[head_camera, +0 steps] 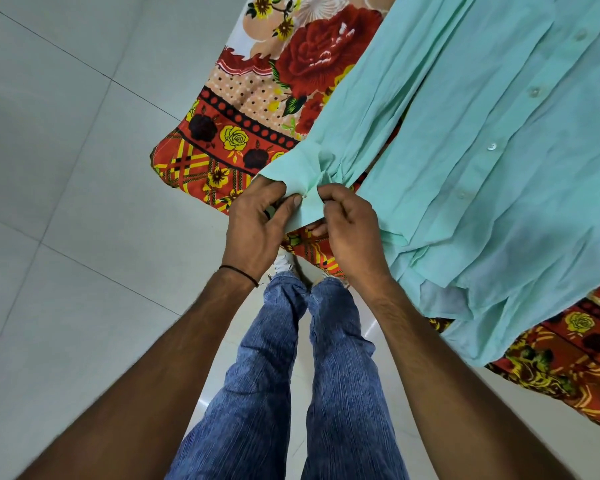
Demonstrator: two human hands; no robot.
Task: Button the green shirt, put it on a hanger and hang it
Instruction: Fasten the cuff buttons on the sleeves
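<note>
The green shirt (482,168) lies spread over a floral sheet (257,109), filling the picture from 12 o'clock round to 4 o'clock. A row of pale buttons (491,146) runs up its front toward 1 o'clock. One sleeve (361,109) stretches from the shirt's body down toward the centre of the picture and ends in a cuff (291,168) that hangs just past the sheet's edge.

Both hands meet at that cuff, just below centre and close together, almost touching. The left hand (253,223) pinches the cuff's edge between thumb and curled fingers from the 9 o'clock side. The right hand (352,230) pinches the same edge from the 3 o'clock side, its fingertips bent in against the cloth. The fabric bunches into small folds just above the two grips. What lies right between the fingertips is too small to make out.

A dark thread band (239,271) circles the left wrist. At 6 o'clock the person's legs in blue jeans (267,358) stand on the floor, with a white shoe (283,263) showing just under the hands. Pale floor tiles (66,168) cover the whole 9 o'clock side. The red and yellow sheet shows again at 4 o'clock, under the shirt's hem.
</note>
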